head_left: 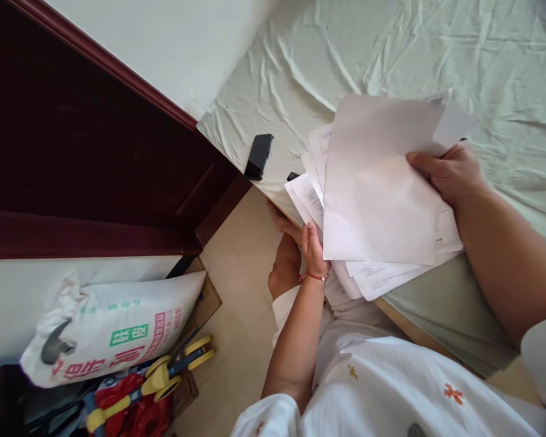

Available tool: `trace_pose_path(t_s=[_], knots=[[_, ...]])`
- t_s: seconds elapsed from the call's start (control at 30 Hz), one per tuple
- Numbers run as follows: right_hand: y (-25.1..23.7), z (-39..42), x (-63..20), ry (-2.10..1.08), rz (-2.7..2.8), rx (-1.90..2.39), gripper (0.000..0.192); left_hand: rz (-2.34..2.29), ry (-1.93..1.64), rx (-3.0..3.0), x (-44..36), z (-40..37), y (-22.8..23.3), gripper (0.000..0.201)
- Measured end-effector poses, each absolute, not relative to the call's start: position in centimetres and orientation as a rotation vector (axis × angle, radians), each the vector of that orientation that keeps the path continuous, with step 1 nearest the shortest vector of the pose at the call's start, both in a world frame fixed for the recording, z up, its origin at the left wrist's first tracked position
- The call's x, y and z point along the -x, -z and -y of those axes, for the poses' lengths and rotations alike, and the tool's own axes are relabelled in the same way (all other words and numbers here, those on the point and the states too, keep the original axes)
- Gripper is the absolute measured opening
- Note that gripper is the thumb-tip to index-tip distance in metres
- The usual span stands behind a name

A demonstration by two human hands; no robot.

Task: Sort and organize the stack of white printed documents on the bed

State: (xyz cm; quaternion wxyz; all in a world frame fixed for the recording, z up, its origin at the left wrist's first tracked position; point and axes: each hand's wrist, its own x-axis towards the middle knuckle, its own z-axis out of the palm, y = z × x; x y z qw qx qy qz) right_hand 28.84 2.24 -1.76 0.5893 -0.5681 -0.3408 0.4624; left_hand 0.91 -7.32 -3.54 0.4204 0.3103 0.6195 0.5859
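A loose fan of printed paper sheets (386,282) lies over my lap and the bed edge. On top is a large, blank-looking pale sheet (377,182), slightly creased. My right hand (455,170) pinches the upper right of the top sheets, thumb on top and the other fingers hidden beneath. At the lower left edge, my left hand (315,252), with a red string bracelet (316,277) on its wrist, grips the sheets, its fingers partly behind the paper. Small print shows on the lower pages but is too fine to read.
A black phone (259,156) rests at the corner of the bed's pale green sheet (391,48). Another small dark object (293,176) is partly under the papers. On the left are a dark red wooden panel (86,133), a white printed sack (122,328) and a yellow-and-blue wheeled toy (164,370).
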Motion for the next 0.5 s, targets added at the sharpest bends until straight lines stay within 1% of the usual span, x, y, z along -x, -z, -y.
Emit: trace_pose_path(t_s=[0.17,0.23,0.37,0.5], knots=[[1.5,-2.4,-29.0,-1.029,0.873,1.388,0.025,-1.558,-1.453,-0.853,-0.8,7.4,4.3,0.062],[1.6,-2.5,-29.1,-1.013,0.884,1.391,0.026,-1.515,-1.426,-0.896,-0.9,7.3,4.4,0.061],[2.0,-2.5,-28.9,-1.021,0.875,1.362,0.028,-1.264,-1.382,-1.051,-1.0,7.2,3.6,0.058],[2.0,-2.5,-28.6,-1.024,0.841,1.366,0.027,-1.2,-1.398,-1.183,-0.9,6.9,3.1,0.055]])
